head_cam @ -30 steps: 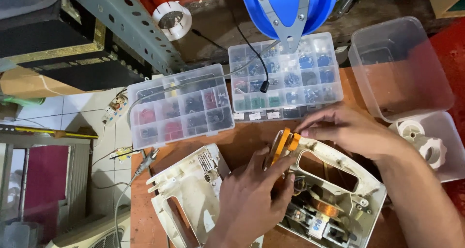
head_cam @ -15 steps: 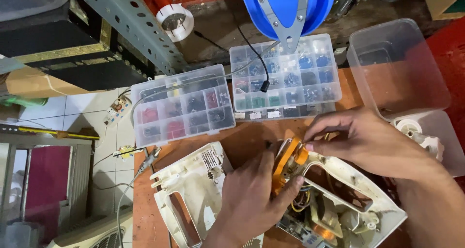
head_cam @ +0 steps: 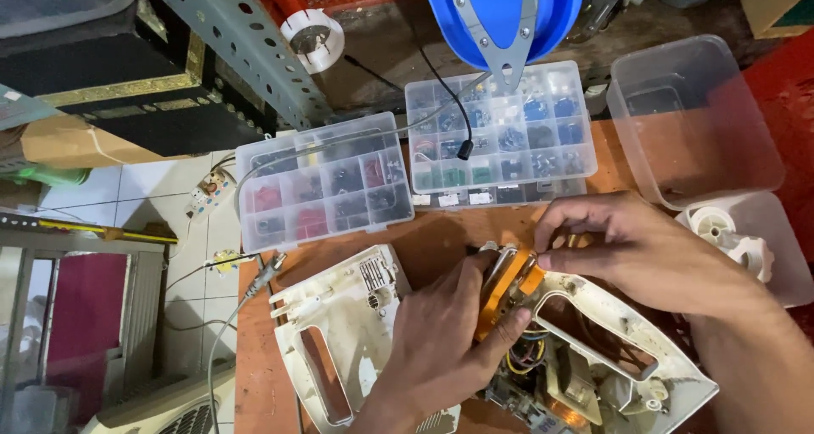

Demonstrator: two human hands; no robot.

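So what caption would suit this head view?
Both hands, left and right, grip an orange part in an opened white appliance.

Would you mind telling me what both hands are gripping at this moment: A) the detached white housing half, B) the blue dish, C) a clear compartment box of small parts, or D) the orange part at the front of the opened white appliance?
D: the left hand and right hand both pinch the orange part of the opened white appliance; the compartment boxes lie untouched beyond.
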